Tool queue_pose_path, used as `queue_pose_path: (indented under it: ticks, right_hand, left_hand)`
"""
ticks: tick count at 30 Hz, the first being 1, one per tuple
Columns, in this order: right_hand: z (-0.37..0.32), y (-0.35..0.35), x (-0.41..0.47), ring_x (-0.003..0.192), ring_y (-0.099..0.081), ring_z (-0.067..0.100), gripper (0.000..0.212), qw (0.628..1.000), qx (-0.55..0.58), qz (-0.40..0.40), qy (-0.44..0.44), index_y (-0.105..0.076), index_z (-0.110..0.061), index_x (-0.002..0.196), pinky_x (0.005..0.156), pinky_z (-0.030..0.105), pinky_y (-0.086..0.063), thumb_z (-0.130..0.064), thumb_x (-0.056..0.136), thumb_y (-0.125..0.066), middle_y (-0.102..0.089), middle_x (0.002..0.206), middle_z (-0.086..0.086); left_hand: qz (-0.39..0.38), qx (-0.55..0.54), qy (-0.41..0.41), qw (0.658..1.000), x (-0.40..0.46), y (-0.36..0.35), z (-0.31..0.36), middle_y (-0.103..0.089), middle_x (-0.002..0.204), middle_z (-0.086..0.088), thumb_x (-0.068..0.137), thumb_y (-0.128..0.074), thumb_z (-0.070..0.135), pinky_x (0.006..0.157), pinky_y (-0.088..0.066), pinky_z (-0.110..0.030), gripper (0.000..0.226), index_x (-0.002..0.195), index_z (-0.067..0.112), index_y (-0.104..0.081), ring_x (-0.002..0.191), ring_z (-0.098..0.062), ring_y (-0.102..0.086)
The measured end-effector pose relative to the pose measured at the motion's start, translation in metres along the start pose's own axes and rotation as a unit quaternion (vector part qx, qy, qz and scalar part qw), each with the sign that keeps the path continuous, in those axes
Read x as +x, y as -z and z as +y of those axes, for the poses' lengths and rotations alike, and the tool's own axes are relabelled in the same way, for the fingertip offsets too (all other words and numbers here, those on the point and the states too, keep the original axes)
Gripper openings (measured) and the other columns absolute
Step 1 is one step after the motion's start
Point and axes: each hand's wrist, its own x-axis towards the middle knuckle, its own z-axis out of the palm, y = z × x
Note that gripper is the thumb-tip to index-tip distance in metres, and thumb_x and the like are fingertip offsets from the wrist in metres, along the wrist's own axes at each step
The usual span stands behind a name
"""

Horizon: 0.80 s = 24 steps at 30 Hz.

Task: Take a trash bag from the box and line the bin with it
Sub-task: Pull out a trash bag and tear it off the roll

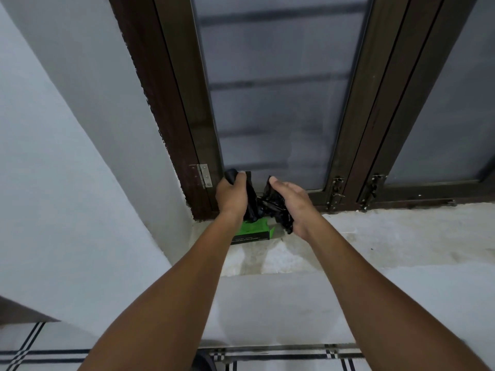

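Trash bag (270, 207), black plastic, thin and glossy, crumpled: one length is seen, stretched between two hands above the sill; whether it is a single bag or several joined cannot be told. Its left end is rolled into a dark wad, its right end bunched in loose folds.

Left hand (231, 194), one: fingers are closed in a fist around the rolled end, the wad showing above the knuckles.

Right hand (290, 203), one: fingers are curled narrowly around the bunched folds, thumb laid along the top; the fingertips are hidden behind the plastic.

Box (253, 232), one, cardboard, green top with a dark printed side: it is set on the sill directly beneath the bag, partly covered by the left wrist; the lettering is too small to be read.

Sill (375, 236), one, pale stone, mottled and rough.

Window frames (356, 124), dark brown, with frosted panes crossed by dim horizontal bars; one hinge (203, 174) and two latches (336, 194) of metal are counted.

Walls (80, 129), pale, smooth plaster.

Floor tiles are cut off at the lower edge, white with dark lines.
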Motion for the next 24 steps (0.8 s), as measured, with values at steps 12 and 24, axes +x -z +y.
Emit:
queue_pose_path:
  ticks: [12,24]
  right_hand:
    - [-0.020,0.013,-0.009,0.099,-0.065,0.009,0.027,0.920,-0.339,-0.193,-0.031,-0.079,-0.017,0.095,0.091,0.029,-0.047,-0.044,0.087,-0.076,-0.076,0.102,-0.003]
    - [0.007,-0.015,-0.028,0.051,-0.057,0.010,0.025,0.982,0.112,-0.143,-0.048,-0.059,-0.017,0.075,0.043,0.023,-0.042,-0.018,0.100,-0.054,-0.061,0.067,0.001]
  left_hand:
    - [-0.101,0.139,-0.002,0.985,0.004,0.011,-0.004,-0.056,0.079,-0.007,0.104,-0.057,0.032,0.069,-0.042,-0.033,0.026,0.087,0.012,-0.059,0.075,-0.025,-0.057]
    - [-0.125,-0.138,0.215,0.959,-0.006,0.002,0.003,-0.067,0.075,-0.010,0.103,-0.060,0.034,0.050,-0.057,-0.029,0.025,0.104,0.009,-0.064,0.056,-0.022,-0.070]
